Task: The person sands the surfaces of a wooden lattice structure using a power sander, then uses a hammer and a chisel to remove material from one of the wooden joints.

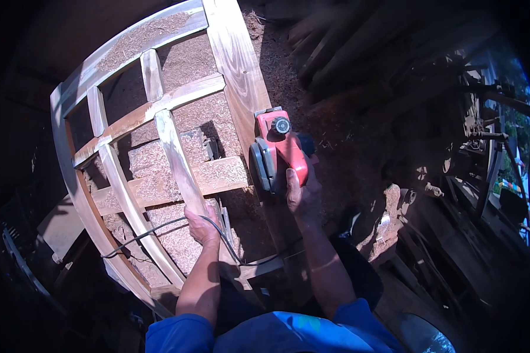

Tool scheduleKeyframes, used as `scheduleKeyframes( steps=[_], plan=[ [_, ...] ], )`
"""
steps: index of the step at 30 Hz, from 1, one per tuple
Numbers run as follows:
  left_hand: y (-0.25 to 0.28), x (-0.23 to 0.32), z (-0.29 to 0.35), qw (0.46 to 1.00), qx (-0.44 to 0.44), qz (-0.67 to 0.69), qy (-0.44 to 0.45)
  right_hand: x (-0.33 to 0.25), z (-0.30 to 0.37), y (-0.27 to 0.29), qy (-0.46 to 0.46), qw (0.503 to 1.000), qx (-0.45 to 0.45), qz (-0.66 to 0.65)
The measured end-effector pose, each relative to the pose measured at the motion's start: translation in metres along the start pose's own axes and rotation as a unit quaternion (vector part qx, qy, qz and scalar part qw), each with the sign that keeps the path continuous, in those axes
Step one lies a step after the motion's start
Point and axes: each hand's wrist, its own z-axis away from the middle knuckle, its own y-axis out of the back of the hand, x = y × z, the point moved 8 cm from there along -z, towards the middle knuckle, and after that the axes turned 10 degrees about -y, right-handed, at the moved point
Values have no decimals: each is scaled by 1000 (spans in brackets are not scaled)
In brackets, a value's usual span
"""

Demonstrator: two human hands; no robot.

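A red electric planer (290, 150) with a black knob at its front sits on the wide right-hand board (238, 65) of a wooden frame. My right hand (303, 197) is closed round the planer's rear handle, thumb on the left side. Further left, my left hand (201, 226) grips an upright wooden bar (179, 159) inside the frame. A dark power cord (144, 234) passes by that hand and loops down to the right; whether the fingers also hold it, I cannot tell. The frame's curved left side piece (79, 191) and a crossbar (150, 112) are pale wood.
Wood shavings (188, 59) cover the ground under and around the frame. A support plank (218, 176) crosses beneath it. Stacked timber (347, 47) lies in shadow at the far right. A rough wood chunk (386, 223) stands right of my forearm.
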Motion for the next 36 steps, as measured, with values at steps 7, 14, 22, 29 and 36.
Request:
scheduleKeyframes(
  steps=[7, 14, 22, 29, 36],
  plan=[
    [-1, -1, -1, 1000, -5, -2, 3, -19, -43, -26, -67, 987, -42, -143],
    [0, -2, -1, 999, -29, 0, 21, -49, -86, -40, -32, 996, -34, -73],
    [-1, -3, 0, 1000, -20, 18, 16, -66, -138, -63, -27, 998, -21, -54],
    [-4, -6, -2, 1000, -18, 14, 7, -86, -190, -85, -55, 998, -27, -9],
    [-2, -6, -1, 999, -21, 21, 10, -108, -229, -111, -37, 998, -42, -7]
  ],
)
